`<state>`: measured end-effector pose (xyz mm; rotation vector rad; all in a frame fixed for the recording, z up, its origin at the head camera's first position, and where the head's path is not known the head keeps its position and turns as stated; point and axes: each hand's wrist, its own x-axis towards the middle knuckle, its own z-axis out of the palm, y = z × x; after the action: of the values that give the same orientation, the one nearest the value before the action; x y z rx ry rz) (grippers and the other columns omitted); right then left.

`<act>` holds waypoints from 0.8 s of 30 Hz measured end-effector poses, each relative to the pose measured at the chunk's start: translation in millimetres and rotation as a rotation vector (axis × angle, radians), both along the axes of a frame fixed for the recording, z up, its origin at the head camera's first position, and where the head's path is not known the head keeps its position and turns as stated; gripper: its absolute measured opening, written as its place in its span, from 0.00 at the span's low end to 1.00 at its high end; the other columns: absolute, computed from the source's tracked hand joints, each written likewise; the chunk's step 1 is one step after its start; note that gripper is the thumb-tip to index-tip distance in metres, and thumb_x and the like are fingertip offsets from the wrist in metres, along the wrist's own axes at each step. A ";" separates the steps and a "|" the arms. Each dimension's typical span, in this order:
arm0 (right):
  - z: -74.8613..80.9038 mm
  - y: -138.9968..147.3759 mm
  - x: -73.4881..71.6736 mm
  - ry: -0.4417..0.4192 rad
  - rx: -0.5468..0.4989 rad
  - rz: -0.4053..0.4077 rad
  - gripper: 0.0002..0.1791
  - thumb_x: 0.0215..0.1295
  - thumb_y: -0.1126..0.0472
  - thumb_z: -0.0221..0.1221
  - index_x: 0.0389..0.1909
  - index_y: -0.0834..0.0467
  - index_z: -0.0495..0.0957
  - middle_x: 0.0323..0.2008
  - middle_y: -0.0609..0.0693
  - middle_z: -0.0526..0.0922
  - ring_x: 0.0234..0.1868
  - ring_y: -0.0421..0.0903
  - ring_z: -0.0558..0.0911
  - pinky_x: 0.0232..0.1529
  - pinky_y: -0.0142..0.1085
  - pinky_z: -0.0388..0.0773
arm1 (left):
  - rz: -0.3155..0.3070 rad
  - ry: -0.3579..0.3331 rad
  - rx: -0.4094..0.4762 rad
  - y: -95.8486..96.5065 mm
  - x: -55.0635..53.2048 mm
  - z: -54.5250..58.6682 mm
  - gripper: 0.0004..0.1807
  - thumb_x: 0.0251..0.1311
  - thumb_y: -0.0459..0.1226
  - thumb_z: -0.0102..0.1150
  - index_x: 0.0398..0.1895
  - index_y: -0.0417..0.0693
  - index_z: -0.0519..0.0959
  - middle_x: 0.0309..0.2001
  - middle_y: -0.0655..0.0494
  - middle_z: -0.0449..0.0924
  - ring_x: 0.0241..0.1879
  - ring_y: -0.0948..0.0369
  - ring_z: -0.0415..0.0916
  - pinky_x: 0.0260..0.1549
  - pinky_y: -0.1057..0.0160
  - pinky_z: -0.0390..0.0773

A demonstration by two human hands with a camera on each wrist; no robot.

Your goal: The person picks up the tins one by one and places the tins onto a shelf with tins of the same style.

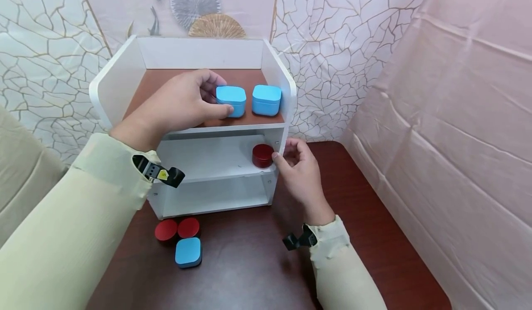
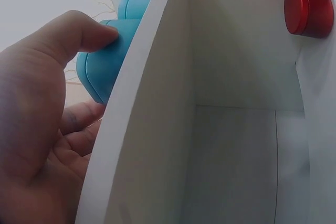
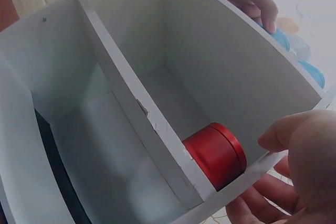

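Note:
My left hand (image 1: 184,98) pinches a blue rounded-square tin (image 1: 231,101) between thumb and fingers on the brown top of a white shelf unit (image 1: 199,131). To its right, near the side wall, stands a second blue tin (image 1: 266,100), a small gap away. My right hand (image 1: 302,173) grips the unit's right side panel, thumb at the front edge and fingers around the outside. Just left of that thumb, a round red tin (image 1: 262,156) sits at the right end of the middle shelf. In the right wrist view, the red tin (image 3: 216,155) stands close to the panel.
On the dark wooden table (image 1: 241,264), in front of the unit's left end, lie two round red tins (image 1: 166,230) and a blue tin (image 1: 188,252). The lower compartment (image 1: 216,197) shows bare white boards. A patterned cloth (image 1: 328,60) hangs behind; pale fabric (image 1: 465,130) borders the right.

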<state>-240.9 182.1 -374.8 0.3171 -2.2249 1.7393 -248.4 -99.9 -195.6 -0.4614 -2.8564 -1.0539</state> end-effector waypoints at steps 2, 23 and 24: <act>-0.6 -0.2 -0.4 0.002 0.001 0.000 0.21 0.69 0.57 0.69 0.60 0.52 0.75 0.51 0.52 0.81 0.53 0.48 0.81 0.57 0.40 0.84 | 0.000 0.001 -0.002 -0.2 -0.5 -0.7 0.34 0.63 0.54 0.71 0.67 0.52 0.73 0.59 0.53 0.77 0.56 0.54 0.76 0.56 0.53 0.80; -1.5 -1.8 -3.1 0.004 -0.021 0.008 0.21 0.68 0.64 0.68 0.60 0.59 0.75 0.52 0.59 0.81 0.54 0.51 0.81 0.54 0.31 0.82 | -0.004 -0.024 0.011 -1.7 -1.8 -2.4 0.35 0.62 0.55 0.72 0.67 0.53 0.72 0.59 0.53 0.77 0.55 0.55 0.75 0.51 0.56 0.80; -1.6 -1.9 -3.0 0.011 -0.028 0.012 0.21 0.68 0.64 0.68 0.59 0.59 0.75 0.51 0.59 0.81 0.54 0.51 0.81 0.53 0.29 0.82 | -0.005 -0.027 0.012 -1.9 -1.9 -2.3 0.35 0.62 0.55 0.72 0.67 0.53 0.72 0.59 0.53 0.77 0.55 0.55 0.75 0.50 0.56 0.80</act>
<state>-243.9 180.2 -376.4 0.3329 -2.1930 1.7693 -250.3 -101.8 -197.9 -0.4566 -2.8720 -1.0856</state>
